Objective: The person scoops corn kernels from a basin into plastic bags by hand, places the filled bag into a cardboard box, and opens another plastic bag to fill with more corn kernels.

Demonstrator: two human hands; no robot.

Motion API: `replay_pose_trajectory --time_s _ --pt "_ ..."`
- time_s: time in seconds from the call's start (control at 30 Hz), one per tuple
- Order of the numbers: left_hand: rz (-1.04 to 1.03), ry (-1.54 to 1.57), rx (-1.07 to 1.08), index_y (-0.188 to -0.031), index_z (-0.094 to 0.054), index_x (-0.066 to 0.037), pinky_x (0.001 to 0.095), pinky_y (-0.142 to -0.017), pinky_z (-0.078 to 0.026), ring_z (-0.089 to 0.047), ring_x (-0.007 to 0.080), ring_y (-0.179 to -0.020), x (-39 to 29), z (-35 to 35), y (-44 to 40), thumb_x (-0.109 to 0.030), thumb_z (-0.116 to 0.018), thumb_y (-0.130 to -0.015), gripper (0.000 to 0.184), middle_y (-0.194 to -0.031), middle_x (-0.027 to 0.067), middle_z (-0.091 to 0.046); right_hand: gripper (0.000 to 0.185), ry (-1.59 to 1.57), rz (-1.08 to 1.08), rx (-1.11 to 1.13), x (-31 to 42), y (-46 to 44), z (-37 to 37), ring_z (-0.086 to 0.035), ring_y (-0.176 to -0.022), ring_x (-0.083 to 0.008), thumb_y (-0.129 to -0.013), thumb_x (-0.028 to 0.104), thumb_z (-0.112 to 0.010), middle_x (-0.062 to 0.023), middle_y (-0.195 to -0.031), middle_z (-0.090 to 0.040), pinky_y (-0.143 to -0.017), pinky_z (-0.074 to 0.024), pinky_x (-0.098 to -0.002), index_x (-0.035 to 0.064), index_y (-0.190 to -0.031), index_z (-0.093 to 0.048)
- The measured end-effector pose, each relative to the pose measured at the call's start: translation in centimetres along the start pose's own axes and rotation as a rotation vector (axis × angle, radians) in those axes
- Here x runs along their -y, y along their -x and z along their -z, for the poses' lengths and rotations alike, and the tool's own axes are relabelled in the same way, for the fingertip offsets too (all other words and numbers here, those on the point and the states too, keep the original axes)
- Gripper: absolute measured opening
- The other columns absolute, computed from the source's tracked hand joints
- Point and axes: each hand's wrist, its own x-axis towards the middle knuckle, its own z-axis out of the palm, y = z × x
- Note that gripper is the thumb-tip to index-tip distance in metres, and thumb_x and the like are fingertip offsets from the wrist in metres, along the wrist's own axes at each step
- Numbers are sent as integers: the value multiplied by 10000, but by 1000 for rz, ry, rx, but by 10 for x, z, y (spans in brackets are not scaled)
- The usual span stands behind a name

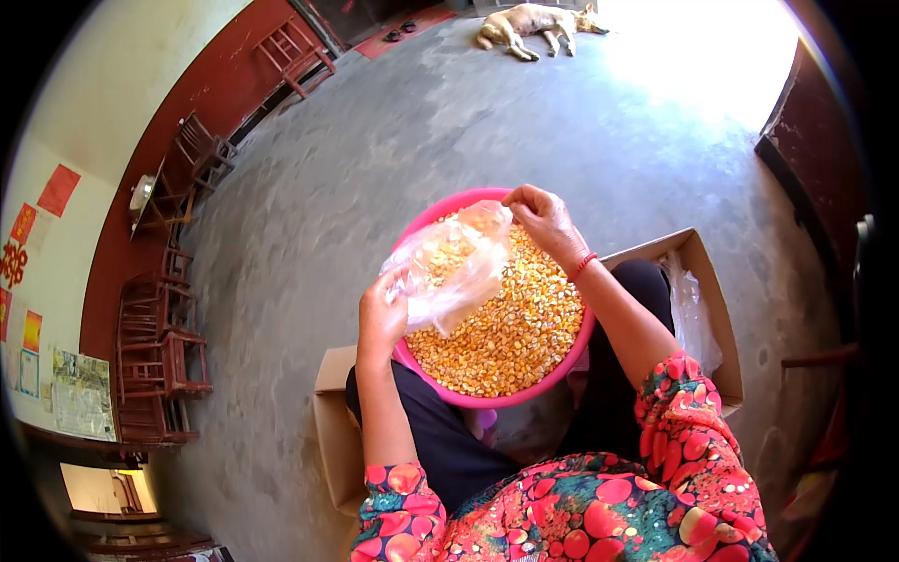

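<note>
- Clear plastic bag (448, 272): raised over the far left part of the pink basin (487, 403), stretched between both hands; kernels show through the film, whether any lie inside cannot be told
- Left hand (382, 320): above the basin's left rim, fingers closed on the bag's left edge
- Right hand (548, 223): above the basin's far rim, thumb and fingertips pinching the bag's far right corner; red bracelet (582, 266) on the wrist
- Corn kernels (501, 347): loose, yellow, spread across the basin up to its near rim
- Basin: positioned between the person's knees
- Cardboard box (733, 328): beside the right leg, clear plastic (693, 323) inside
- Second piece of cardboard (335, 426): beside the left leg
- Grey floor (300, 244): wooden chairs (185, 363) along its left edge, dog (538, 22) lying on its side near the far edge
</note>
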Motion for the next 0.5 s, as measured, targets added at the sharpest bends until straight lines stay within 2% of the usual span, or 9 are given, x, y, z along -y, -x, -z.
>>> replay_pose_trajectory --time_s 0.03,0.07,0.1,0.17,0.2,0.37,0.43,0.47,0.5 --pt "47 15 58 -1095 -622 6 306 -864 -463 -628 235 -985 -1 1 0 61 -428 -700 444 -1048 167 -657 145 81 37 -46 -3 1 2 -617 -648 -141 -838 85 -553 -101 -725 -657 -604 -499 -283 7 -910 -651" --pt "132 55 122 -1079 -636 19 250 -839 -451 -592 144 -958 -4 2 1 84 -410 -712 435 -1018 100 -656 148 208 86 -55 -6 4 2 -640 -676 -203 -835 95 -556 -139 -773 -665 -631 -511 -315 13 -905 -657" --pt "122 59 125 -1079 -636 19 250 -839 -451 -592 144 -958 -5 3 0 84 -410 -712 435 -1018 100 -656 189 295 84 43 -19 3 3 -630 -853 -275 -834 137 -570 -165 -942 -647 -755 -504 -369 35 -970 -654" --pt "237 132 196 -1075 -639 18 233 -773 -458 -582 120 -873 -7 5 0 85 -405 -724 428 -979 74 -645 249 619 155 41 -41 14 -8 -546 -1035 -318 -832 181 -576 -166 -1111 -572 -865 -450 -433 63 -1046 -623" --pt "218 124 181 -1073 -643 12 222 -716 -457 -567 102 -810 -11 5 1 85 -398 -736 423 -938 59 -637 294 664 97 134 -42 17 -9 -462 -1137 -329 -821 212 -584 -154 -1189 -509 -905 -398 -469 82 -1085 -590" --pt "191 160 159 -1068 -653 -12 228 -707 -465 -579 111 -787 10 -1 0 70 -420 -753 400 -934 61 -645 284 763 283 11 -40 25 -7 -442 -1165 -309 -784 160 -568 -141 -1167 -522 -960 -342 -447 79 -1055 -584" --pt "264 74 206 -1059 -662 -27 237 -723 -469 -589 122 -803 13 -1 -1 57 -444 -751 386 -935 69 -655 300 846 361 -44 -31 26 -1 -435 -1174 -303 -774 135 -567 -134 -1170 -519 -971 -333 -441 87 -1070 -576" --pt "207 36 195 -1051 -667 -54 294 -756 -485 -640 188 -838 17 -2 -1 -11 -534 -761 321 -961 161 -678 318 864 388 -59 -27 27 1 -430 -1177 -295 -768 121 -571 -127 -1177 -512 -975 -328 -432 91 -1085 -567" --pt "188 50 176 -1051 -667 -54 294 -756 -485 -640 188 -838 20 -4 -1 -11 -534 -761 321 -961 161 -678 368 863 375 -43 -26 27 5 -408 -1200 -299 -767 123 -573 -131 -1218 -489 -982 -318 -437 98 -1132 -548"
